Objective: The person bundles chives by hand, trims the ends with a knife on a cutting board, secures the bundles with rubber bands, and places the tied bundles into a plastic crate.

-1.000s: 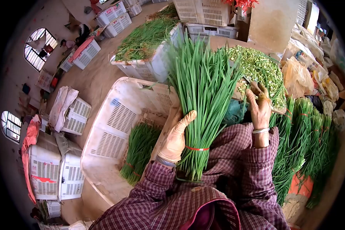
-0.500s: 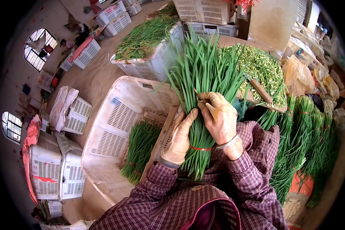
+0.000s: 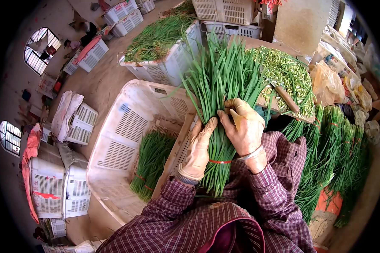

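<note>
A thick bunch of garlic chives (image 3: pixel 226 71) stands in front of me, leaf tips pointing away and cut ends toward my lap. A red band (image 3: pixel 220 162) circles it near the cut ends. My left hand (image 3: pixel 198 147), in a pale glove, is closed round the bunch's left side, with the thumb lying on the leaves. Across the front, my right hand (image 3: pixel 245 128), gloved over the fingers, has its fingers bent and thumb pressed against the leaves. What lies under those fingertips is partly hidden. Left of the bunch, a white crate (image 3: pixel 116 162) holds banded chives (image 3: pixel 153 162).
A knife (image 3: pixel 288 100) lies on a board heaped with chopped trimmings (image 3: pixel 278 69). More banded bunches (image 3: pixel 329 147) lie at right. Behind stands a crate of loose chives (image 3: pixel 160 40). Stacked crates (image 3: pixel 48 185) line the left; plastic bags (image 3: pixel 329 82) are piled at right.
The right hand's thumb and forefinger have moved apart from their pinch, and the hand has shifted slightly right. The left hand keeps its hold. The view has shifted a little.
</note>
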Demonstrator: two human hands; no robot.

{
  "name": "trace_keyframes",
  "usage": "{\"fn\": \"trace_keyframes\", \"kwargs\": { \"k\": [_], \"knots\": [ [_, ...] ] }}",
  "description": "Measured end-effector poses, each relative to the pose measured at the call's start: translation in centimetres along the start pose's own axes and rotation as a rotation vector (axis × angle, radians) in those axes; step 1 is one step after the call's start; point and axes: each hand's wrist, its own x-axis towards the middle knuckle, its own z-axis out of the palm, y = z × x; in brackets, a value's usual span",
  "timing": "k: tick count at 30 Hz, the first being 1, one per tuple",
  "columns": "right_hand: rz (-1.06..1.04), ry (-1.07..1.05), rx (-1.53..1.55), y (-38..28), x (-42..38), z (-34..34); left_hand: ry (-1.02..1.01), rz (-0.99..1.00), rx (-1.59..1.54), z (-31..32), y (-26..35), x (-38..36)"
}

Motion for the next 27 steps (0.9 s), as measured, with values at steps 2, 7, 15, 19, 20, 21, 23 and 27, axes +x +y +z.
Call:
{"fn": "trace_keyframes", "kwargs": {
  "k": [2, 7, 15, 19, 20, 21, 23, 27],
  "knots": [
    [-0.025, 0.038, 0.057, 0.0, -0.1, -0.3, 0.020, 0.002, 0.032, -0.1, 0.1, 0.1],
    [0.066, 0.068, 0.275, -0.2, -1.1, -1.4, -0.010, 0.006, 0.027, -0.8, -0.3, 0.6],
    [0.597, -0.056, 0.819, 0.8, -1.6, -0.9, -0.008, 0.041, 0.105, 0.1, 0.5, 0.2],
    [0.621, -0.087, 0.953, 2.0, -1.9, -0.4, -0.056, 0.030, 0.177, 0.2, 0.9, 0.1],
    [0.623, -0.085, 0.953, 2.1, -1.9, -0.4, -0.052, 0.050, 0.167, 0.4, 0.7, 0.0],
    [0.658, -0.086, 0.973, 2.1, -1.9, -0.4, -0.049, 0.071, 0.156, 0.5, 0.6, 0.0],
    [0.695, -0.087, 0.992, 1.9, -1.9, -0.4, -0.062, 0.049, 0.121, 0.6, 1.0, 0.1],
    [0.312, 0.001, 0.721, 0.3, -2.7, -1.4, -0.091, 0.037, 0.065, 0.5, 1.0, 0.4]
  ]
}}
